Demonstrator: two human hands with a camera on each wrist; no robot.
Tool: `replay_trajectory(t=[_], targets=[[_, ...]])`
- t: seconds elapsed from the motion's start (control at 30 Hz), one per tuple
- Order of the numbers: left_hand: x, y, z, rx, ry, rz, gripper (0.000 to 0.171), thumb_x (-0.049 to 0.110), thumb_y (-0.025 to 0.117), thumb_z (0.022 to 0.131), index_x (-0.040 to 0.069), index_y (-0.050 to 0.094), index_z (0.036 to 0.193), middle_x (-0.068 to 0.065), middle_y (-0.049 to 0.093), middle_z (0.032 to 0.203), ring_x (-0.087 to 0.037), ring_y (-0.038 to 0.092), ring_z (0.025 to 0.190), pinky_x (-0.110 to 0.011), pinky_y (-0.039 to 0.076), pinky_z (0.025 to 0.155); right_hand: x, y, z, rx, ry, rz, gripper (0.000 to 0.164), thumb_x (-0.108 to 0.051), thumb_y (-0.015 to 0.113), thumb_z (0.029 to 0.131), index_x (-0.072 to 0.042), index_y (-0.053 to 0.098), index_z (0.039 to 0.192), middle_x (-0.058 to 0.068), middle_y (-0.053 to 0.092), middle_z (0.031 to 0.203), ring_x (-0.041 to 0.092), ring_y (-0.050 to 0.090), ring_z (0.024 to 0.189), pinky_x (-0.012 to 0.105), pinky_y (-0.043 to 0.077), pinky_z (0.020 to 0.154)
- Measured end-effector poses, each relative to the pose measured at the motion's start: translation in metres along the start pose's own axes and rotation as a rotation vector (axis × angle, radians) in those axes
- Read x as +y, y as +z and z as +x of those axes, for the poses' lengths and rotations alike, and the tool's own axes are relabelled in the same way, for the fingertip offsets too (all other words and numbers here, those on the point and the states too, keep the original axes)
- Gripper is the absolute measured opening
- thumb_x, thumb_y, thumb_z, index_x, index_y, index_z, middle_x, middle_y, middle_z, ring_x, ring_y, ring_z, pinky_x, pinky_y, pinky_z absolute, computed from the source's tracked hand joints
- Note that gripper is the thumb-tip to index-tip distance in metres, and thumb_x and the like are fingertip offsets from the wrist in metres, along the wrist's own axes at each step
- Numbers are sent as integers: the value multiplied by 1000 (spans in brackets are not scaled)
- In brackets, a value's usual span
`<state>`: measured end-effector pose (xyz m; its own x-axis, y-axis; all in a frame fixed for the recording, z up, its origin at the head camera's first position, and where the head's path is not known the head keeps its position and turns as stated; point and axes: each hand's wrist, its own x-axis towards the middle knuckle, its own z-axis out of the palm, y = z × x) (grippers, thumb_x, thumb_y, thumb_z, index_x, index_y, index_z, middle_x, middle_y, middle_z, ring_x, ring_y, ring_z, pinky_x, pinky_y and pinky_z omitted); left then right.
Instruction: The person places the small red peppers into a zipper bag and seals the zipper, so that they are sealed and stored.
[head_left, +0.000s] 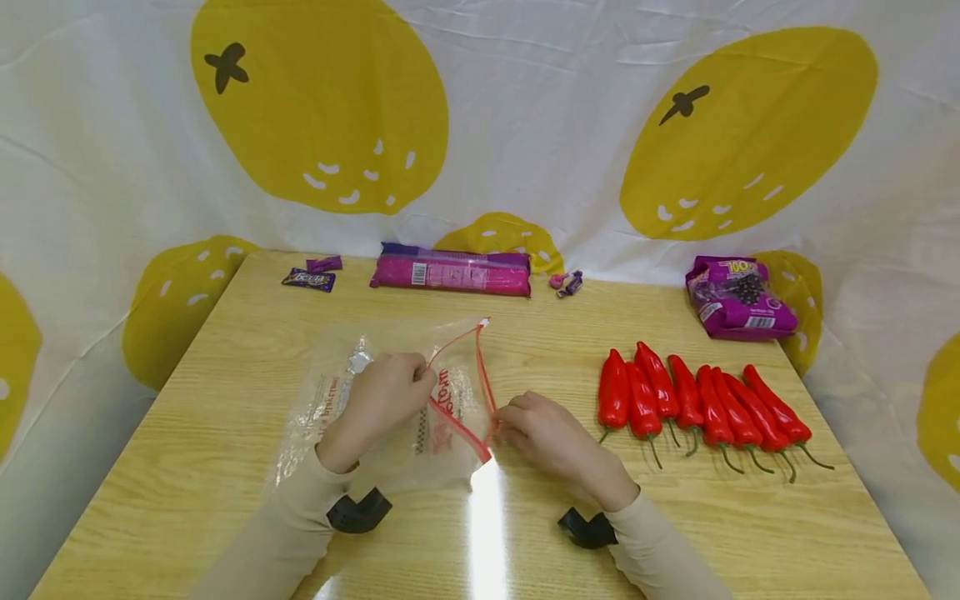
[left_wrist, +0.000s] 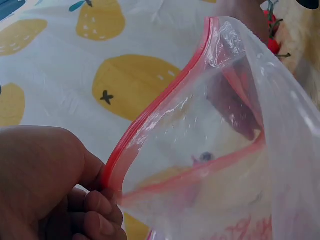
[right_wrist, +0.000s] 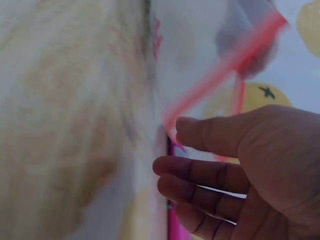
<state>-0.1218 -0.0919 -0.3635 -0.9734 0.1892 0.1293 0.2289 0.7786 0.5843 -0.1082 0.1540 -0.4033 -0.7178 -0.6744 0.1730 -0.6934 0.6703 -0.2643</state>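
A clear zip bag with red seal strips and red print lies on the table, its mouth spread apart. My left hand pinches one red strip; in the left wrist view the left hand has its thumb on that strip, with the other fingers curled below. Across the mouth, my right hand holds the opposite red strip at its fingertips. In the right wrist view, the right hand has its thumb at the strip's end and three fingers slightly bent beneath; the index finger is hidden behind the thumb.
Several red peppers lie in a row to the right. Behind them stands a purple packet. Along the back are a long pink-purple packet, small wrapped sweets and small purple wrapped bars. A patterned cloth hangs behind the table.
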Motion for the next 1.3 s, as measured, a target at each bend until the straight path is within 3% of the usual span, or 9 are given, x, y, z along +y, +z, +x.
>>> replay_trajectory(t=[0.13,0.27,0.33,0.5,0.6,0.73,0.87,1.1,1.3], targets=[[0,2,1,-18,3,-55,36,17,48,88,14,40,53,4,32,47,-9,29,41,-24,24,39,8,-18,-8,50,97,-40,22,-17,68,82,-12,66,103,-3,65,88,10,59,77,27,49,66],[1,3,4,-32,10,-53,36,20,47,90,14,42,55,4,35,47,-10,32,39,-25,26,40,25,-34,-26,158,278,-169,5,-18,67,82,-15,63,79,-8,55,64,8,49,53,24,39,45],[2,2,5,-36,14,-46,35,21,47,91,14,44,56,3,37,47,-10,35,39,-26,27,40,35,-39,-39,186,379,-257,17,-20,66,81,-16,57,67,-7,46,54,11,42,45,27,33,39],[3,0,3,-50,57,-28,32,21,48,92,15,47,61,3,39,49,-10,35,41,-26,29,41,48,-46,-67,83,603,-375,40,-38,62,82,-16,44,54,1,38,46,22,38,39,34,28,34],[3,0,3,-56,112,-17,32,20,48,93,15,45,61,4,37,50,-9,33,42,-26,29,43,52,-41,-75,45,626,-404,45,-45,65,78,-15,44,52,3,39,45,26,40,40,36,30,34],[4,2,1,-70,154,-13,33,20,48,93,16,44,61,5,36,49,-8,32,41,-26,29,44,55,-29,-80,59,630,-432,38,-31,65,76,-14,44,49,5,40,44,28,42,38,37,30,31],[4,3,0,-91,159,-10,33,21,49,93,17,44,61,6,37,48,-8,33,41,-25,29,44,55,-25,-84,30,695,-396,34,-21,60,76,-14,43,47,5,41,44,28,42,38,38,29,31],[6,5,-3,-114,156,11,26,21,51,92,17,49,66,6,39,50,-8,36,43,-25,30,44,60,-25,-81,76,667,-390,32,-20,64,80,-12,48,53,8,44,46,30,45,39,39,33,31],[6,8,-2,-107,174,8,23,20,53,91,17,50,69,7,39,51,-7,37,43,-24,29,43,55,-36,-79,85,642,-259,22,-14,59,76,-15,48,57,1,41,50,21,41,43,32,29,36]])
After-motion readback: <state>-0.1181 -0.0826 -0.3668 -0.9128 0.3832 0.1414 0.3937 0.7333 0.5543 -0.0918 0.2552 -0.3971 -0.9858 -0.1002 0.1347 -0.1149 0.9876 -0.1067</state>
